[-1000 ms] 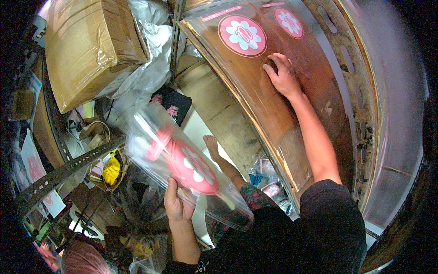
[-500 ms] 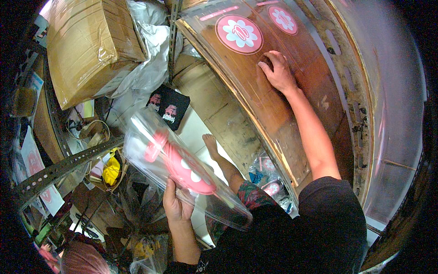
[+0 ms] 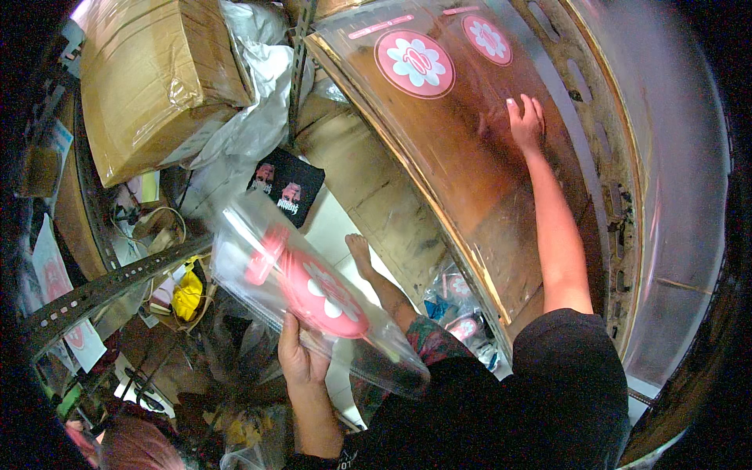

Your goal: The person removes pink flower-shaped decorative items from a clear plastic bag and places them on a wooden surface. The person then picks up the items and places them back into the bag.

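Observation:
My left hand (image 3: 304, 356) is closed on a clear plastic bag (image 3: 388, 352) printed with a pink disc and white petals; whether it is one bag or a stack I cannot tell. The thumb lies on the near face, and the other fingers are behind it. To the right, my right hand (image 3: 527, 124) is over a brown tabletop (image 3: 501, 227), fingers slightly apart and nothing visible in them. Left of that hand, two matching prints, a larger pink disc (image 3: 415, 64) and a smaller pink disc (image 3: 487, 41), show on clear plastic at the tabletop's far end.
A big taped cardboard box (image 3: 149, 86) stands at the far left beside white plastic wrapping (image 3: 262, 86). A folded black cloth (image 3: 287, 186) lies beyond the held bag. A perforated metal bar (image 3: 117, 278) crosses the left side. Another person's head (image 3: 141, 442) is at the lower left.
My right hand has moved right, away from the larger pink disc, and its fingers have straightened somewhat. The left hand still holds the plastic bag in nearly the same place.

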`<state>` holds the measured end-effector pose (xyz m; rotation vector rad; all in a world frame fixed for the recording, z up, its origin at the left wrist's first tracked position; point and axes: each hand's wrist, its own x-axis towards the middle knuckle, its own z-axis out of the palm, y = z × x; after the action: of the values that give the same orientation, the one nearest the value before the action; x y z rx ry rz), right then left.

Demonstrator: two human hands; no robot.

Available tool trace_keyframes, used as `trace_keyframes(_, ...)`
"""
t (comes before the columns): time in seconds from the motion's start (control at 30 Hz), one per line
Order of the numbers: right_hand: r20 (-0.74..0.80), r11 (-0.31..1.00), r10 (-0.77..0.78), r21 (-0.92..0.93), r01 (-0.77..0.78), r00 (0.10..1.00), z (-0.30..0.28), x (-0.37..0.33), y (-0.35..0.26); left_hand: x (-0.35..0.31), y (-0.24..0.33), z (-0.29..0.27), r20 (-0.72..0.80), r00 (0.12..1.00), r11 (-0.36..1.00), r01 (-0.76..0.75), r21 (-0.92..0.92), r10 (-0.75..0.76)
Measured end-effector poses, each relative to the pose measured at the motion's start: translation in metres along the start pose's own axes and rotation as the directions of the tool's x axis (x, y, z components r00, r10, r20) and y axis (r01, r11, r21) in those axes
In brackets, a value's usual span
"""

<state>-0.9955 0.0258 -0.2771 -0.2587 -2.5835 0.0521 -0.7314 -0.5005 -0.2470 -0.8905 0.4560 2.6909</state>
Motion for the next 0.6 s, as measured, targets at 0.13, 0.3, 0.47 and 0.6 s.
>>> trace_keyframes(0.13, 0.212, 0.997, 0.07, -0.027, -0.066, 0.975, 0.004, -0.002, 0.006, 0.003, -0.001, -0.006, 0.01, 1.0, 1.0, 0.013, 0.014, -0.013)
trace_keyframes(0.3, 0.249, 0.994, 0.05, 0.079, -0.072, 0.967, 0.002, -0.004, -0.007, 0.002, 0.004, 0.003, 0.033, 0.999, 0.999, 0.032, -0.007, -0.032)
trace_keyframes(0.47, 0.3, 0.984, 0.1, 0.114, -0.14, 0.949, -0.008, -0.003, -0.02, 0.002, 0.005, 0.002, 0.004, 1.0, 1.0, 0.028, -0.006, -0.028)
trace_keyframes(0.6, 0.176, 0.997, -0.01, 0.071, -0.003, 0.984, -0.003, -0.004, -0.013, 0.003, 0.004, 0.001, 0.019, 0.999, 0.999, 0.038, -0.007, -0.038)
